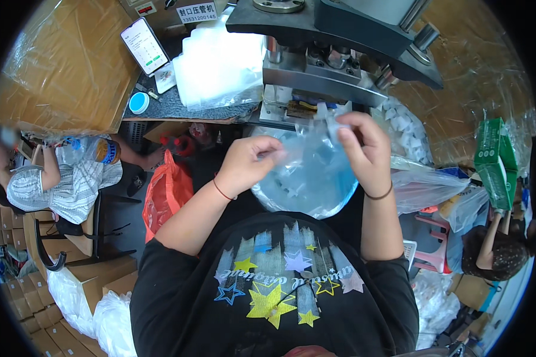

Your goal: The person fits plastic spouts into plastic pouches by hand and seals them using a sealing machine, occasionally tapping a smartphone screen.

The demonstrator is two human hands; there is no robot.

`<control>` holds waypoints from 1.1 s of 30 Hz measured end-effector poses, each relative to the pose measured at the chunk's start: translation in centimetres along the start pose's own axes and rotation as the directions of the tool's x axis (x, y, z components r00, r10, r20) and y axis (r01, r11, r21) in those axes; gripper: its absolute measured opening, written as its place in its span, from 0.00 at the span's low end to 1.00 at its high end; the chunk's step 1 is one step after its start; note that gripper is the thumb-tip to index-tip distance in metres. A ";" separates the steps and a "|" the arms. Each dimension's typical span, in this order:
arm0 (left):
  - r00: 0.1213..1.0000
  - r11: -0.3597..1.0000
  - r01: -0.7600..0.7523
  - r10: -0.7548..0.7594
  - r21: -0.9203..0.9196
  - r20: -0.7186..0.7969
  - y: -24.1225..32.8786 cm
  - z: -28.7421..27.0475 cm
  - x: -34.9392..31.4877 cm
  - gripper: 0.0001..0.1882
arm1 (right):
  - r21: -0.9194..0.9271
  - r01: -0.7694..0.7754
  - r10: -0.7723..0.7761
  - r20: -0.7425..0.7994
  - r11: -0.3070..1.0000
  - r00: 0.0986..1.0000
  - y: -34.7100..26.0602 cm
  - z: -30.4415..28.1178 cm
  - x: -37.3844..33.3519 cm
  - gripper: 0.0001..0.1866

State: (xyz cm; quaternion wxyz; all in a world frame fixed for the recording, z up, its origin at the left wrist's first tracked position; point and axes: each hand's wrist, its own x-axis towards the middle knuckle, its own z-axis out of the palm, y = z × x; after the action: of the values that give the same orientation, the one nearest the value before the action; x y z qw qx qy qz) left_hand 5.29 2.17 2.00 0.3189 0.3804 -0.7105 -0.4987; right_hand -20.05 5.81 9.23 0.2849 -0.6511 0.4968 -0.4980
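Both hands are raised in front of my chest over a round basin point(330, 205) with a clear, bluish plastic lining. My left hand point(250, 163) is closed in a pinch, thumb against fingers, on the near left edge of a clear plastic piece point(307, 146). My right hand point(366, 149) has its thumb and forefinger curled on the upper right part of the same piece. The plastic is see-through and partly blurred, so its exact kind and outline are hard to make out against the basin.
A press machine point(321, 74) stands ahead. Left of it lie stacked clear plastic sheets point(217, 68), a phone point(144, 46) and a round blue-lidded jar point(139, 103). A red bag point(170, 196) hangs at left; a bag of white pieces point(405, 128) sits right. People sit on both sides.
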 end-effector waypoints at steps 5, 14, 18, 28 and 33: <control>0.975 0.927 0.124 -0.047 -0.354 0.219 1.2 2.1 -0.1 0.15 | -0.312 0.343 -0.300 0.178 0.886 0.937 -0.3 -0.7 1.4 0.07; 0.820 0.612 0.536 -0.213 -0.582 0.531 0.5 5.0 0.4 0.14 | -0.611 0.033 0.098 0.180 0.791 0.979 2.3 -6.8 0.4 0.14; 0.886 0.571 0.464 -0.287 -0.677 0.364 -1.1 3.5 3.4 0.12 | -0.948 -0.093 0.339 0.017 0.306 0.941 5.7 -10.2 0.3 0.17; 0.819 0.829 0.028 0.301 0.558 -0.488 -1.1 -2.8 5.8 0.27 | -0.909 -0.127 0.129 -0.082 0.397 0.988 7.9 -9.3 -0.9 0.17; 0.919 0.368 -0.091 0.388 0.926 -0.064 -3.6 -5.6 2.8 0.31 | -0.895 0.015 -0.055 -0.011 0.446 0.998 7.8 -9.5 -0.4 0.15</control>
State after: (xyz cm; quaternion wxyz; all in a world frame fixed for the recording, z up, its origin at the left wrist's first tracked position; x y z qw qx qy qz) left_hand 9.32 -3.61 0.43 0.2242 0.4473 -0.8623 0.0780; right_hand -31.69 4.63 5.59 -0.1199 -0.7040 0.6764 -0.1802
